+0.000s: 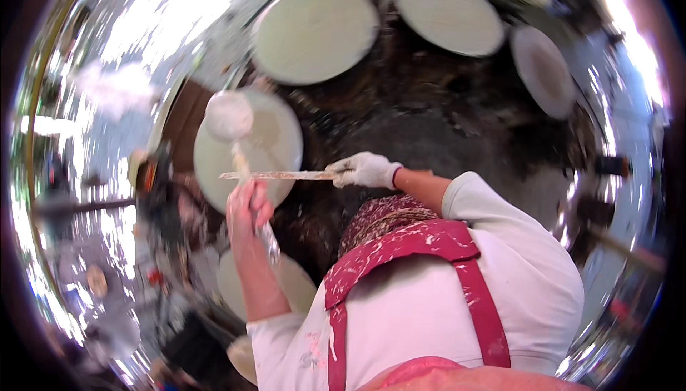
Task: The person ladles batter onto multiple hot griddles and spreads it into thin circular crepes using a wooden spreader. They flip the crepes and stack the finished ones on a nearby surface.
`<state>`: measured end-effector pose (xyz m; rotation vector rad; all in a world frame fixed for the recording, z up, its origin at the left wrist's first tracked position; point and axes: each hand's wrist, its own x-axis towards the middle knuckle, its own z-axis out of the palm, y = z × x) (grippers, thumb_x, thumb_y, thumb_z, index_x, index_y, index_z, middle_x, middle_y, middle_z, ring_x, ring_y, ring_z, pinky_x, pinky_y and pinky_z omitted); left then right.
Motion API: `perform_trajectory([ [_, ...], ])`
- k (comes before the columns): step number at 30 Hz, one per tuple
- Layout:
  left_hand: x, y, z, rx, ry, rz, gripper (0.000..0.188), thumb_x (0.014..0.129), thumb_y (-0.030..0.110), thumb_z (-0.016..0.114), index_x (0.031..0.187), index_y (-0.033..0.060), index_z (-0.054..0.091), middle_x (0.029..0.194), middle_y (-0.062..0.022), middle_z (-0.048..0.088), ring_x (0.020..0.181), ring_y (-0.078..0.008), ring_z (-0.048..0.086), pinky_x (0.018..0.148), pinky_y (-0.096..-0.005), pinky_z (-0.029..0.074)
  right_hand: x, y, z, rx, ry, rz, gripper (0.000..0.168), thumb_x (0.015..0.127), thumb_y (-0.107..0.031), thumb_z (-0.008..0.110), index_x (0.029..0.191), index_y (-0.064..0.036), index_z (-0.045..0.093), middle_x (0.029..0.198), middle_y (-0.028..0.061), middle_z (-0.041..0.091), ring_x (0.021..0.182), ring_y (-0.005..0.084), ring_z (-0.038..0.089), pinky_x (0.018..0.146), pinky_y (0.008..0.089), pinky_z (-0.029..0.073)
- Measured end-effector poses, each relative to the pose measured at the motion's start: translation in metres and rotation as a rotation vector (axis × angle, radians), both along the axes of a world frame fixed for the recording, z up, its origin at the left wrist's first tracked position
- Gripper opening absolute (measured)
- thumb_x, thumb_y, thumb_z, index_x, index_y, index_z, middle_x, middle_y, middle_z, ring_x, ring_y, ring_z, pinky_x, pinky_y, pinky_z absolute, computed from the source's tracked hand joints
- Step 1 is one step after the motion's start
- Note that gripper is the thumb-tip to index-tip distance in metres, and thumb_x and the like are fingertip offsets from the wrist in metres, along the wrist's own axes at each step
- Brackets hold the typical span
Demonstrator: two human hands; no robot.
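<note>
My bare left hand (249, 203) grips the handle of a ladle (229, 115). Its round, whitish bowl is over a large round disc (273, 128) with a pale, wet-looking surface. A white glove, smeared at the fingers, covers my right hand (364, 170). That hand holds one end of a long, thin flat stick (300, 175), which reaches left across the disc. Just beyond my left fingers the stick crosses the ladle's handle; whether the two touch, I cannot tell. Darker streaks mark part of the disc's surface.
Two more pale round discs (316, 34) (449, 14) are at the far side, with a greyer disc (542, 72) to the right. Another pale disc (300, 284) is partly behind my left arm. A dark, stained surface (407, 133) lies between them. The left surroundings are blurred.
</note>
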<state>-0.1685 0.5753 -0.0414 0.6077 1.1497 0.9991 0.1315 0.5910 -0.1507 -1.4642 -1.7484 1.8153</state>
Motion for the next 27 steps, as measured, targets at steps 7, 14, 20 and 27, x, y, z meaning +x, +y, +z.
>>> perform_trajectory([
  [7,0.284,0.033,0.094,-0.122,-0.155,-0.499,0.029,0.107,0.020,0.045,0.101,-0.0062,0.057,0.060,0.0018,0.040,0.034,-0.0075,0.031,0.034,-0.0238,0.024,0.344,-0.122,0.045,0.116,0.033,-0.935,0.047,0.095,-0.022,0.071,0.138,-0.006,0.061,0.107,-0.0054,0.068,0.089,0.0007,0.056,0.080,0.0178,0.047],
  [14,0.638,0.043,0.134,-0.294,-0.538,-0.737,0.029,0.108,0.020,0.041,0.111,-0.0080,0.051,0.061,0.0100,0.035,0.035,0.0010,0.037,0.036,-0.0177,0.023,0.607,-0.273,0.074,0.036,0.138,-1.694,0.047,0.096,-0.026,0.069,0.139,-0.007,0.061,0.093,-0.0075,0.062,0.070,0.0007,0.048,0.063,0.0184,0.042],
  [20,0.896,0.074,0.113,-0.069,-0.266,-0.998,0.039,0.106,0.034,0.050,0.104,-0.0056,0.052,0.061,0.0060,0.034,0.039,-0.0051,0.033,0.044,-0.0249,0.028,0.743,-0.273,0.109,0.069,0.202,-1.802,0.048,0.098,-0.022,0.067,0.142,-0.006,0.057,0.090,-0.0085,0.059,0.068,0.0007,0.044,0.061,0.0182,0.040],
  [27,1.112,0.071,0.004,-0.042,-0.122,-0.817,0.042,0.101,0.035,0.061,0.098,-0.0063,0.054,0.064,-0.0007,0.048,0.045,-0.0118,0.046,0.043,-0.0279,0.033,0.840,-0.182,0.069,0.177,-0.543,-1.482,0.052,0.100,-0.037,0.057,0.148,-0.021,0.046,0.101,0.0152,0.071,0.087,0.0311,0.067,0.074,0.0434,0.052],
])
